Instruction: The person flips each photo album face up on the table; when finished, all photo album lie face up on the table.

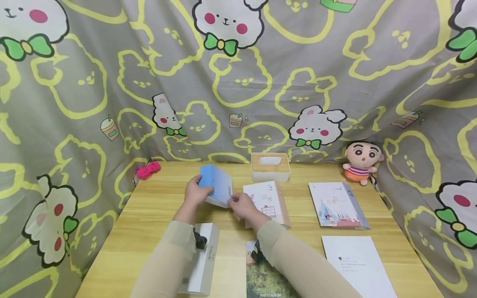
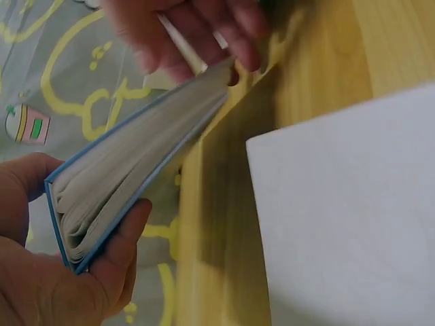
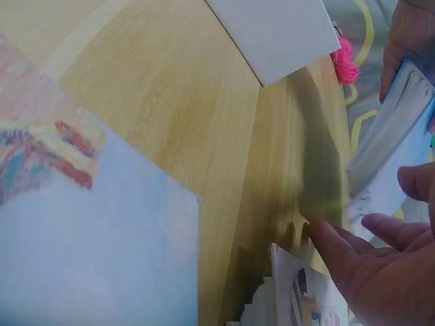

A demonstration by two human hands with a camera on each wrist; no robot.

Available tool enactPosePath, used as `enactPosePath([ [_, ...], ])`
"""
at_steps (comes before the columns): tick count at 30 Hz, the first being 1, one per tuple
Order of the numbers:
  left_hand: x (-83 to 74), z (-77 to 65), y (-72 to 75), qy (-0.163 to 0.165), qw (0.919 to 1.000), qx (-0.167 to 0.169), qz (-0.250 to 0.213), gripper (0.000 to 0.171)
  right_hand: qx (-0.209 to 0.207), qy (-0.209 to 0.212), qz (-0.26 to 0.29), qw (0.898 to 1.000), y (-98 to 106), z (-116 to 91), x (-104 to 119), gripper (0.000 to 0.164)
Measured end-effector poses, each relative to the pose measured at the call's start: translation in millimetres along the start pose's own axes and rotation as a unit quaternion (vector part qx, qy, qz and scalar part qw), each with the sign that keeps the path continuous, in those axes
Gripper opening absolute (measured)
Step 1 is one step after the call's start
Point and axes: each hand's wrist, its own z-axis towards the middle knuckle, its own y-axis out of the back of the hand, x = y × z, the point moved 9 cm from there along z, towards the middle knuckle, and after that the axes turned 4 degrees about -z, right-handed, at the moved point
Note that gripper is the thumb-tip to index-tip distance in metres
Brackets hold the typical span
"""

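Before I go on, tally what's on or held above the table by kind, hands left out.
Books: 6 (blue book, middle book, tent book, white book, thickness unclear, green album, left book)
Tissue box: 1
Doll: 1
Pink item: 1
Total: 9

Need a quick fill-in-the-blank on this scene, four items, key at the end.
1. The left hand grips a book with a ____ cover.
2. In the head view, the plush doll is to the ____ of the tissue box.
3. The green album at the near edge carries the words PHOTO ____.
4. In the head view, the pink bundle lies near the table's far ____ corner.

Missing words: blue; right; ALBUM; left.
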Motion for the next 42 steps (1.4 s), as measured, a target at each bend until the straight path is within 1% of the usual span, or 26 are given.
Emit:
enactPosePath([
  [2,4.8,2.7,1.5,0.008,0.9996,0.007,-0.025,0.078,0.001,-0.003,0.005,1.000,-1.5,1.0,-1.6,0.038],
  [6,19.8,6.5,0.1,0.042,0.9964,0.028,-0.068,0.075,0.004,0.003,0.004,1.000,-7.4,2.9,-1.8,0.032],
  [8,27.1,7.1,0.4,0.060,0.9944,0.031,-0.082,0.074,0.005,0.013,-0.012,1.000,-11.0,4.4,0.0,0.028],
  [10,32.6,7.8,2.5,0.071,0.9934,0.029,-0.085,0.073,0.012,0.023,-0.033,0.999,-15.0,5.4,2.2,0.023],
  [13,39.4,10.7,5.3,0.083,0.9943,0.029,-0.060,0.070,0.017,0.034,-0.059,0.998,-17.7,6.7,5.1,0.023],
  [17,45.9,15.9,6.7,0.087,0.9956,0.034,0.008,0.064,0.025,0.034,-0.085,0.996,-18.3,6.6,6.4,0.026],
  [21,48.8,17.8,6.8,0.075,0.9924,0.047,0.086,0.061,0.042,0.035,-0.109,0.993,-22.5,6.0,8.4,0.050],
  [23,49.3,17.5,6.5,0.069,0.9893,0.051,0.118,0.061,0.051,0.032,-0.118,0.991,-26.0,5.5,8.9,0.058],
  [25,48.8,16.8,6.1,0.065,0.9868,0.052,0.139,0.061,0.055,0.027,-0.125,0.990,-28.7,4.4,9.1,0.062],
  [29,48.8,15.4,6.5,0.069,0.9831,0.046,0.163,0.059,0.052,0.029,-0.127,0.990,-31.4,1.9,10.3,0.065],
  [32,49.4,14.9,6.7,0.073,0.9825,0.044,0.166,0.058,0.050,0.037,-0.122,0.991,-31.2,0.7,9.8,0.065],
  [36,49.2,13.6,7.3,0.074,0.9818,0.045,0.169,0.058,0.047,0.045,-0.092,0.994,-23.8,-1.0,7.0,0.065],
  [39,45.8,12.4,7.7,0.073,0.9814,0.039,0.173,0.061,0.023,0.048,-0.042,0.998,-4.6,-2.2,5.8,0.062],
  [42,32.3,10.0,11.0,0.056,0.9866,0.007,0.153,0.063,-0.017,0.056,0.017,0.998,27.3,-5.8,7.8,0.057],
])
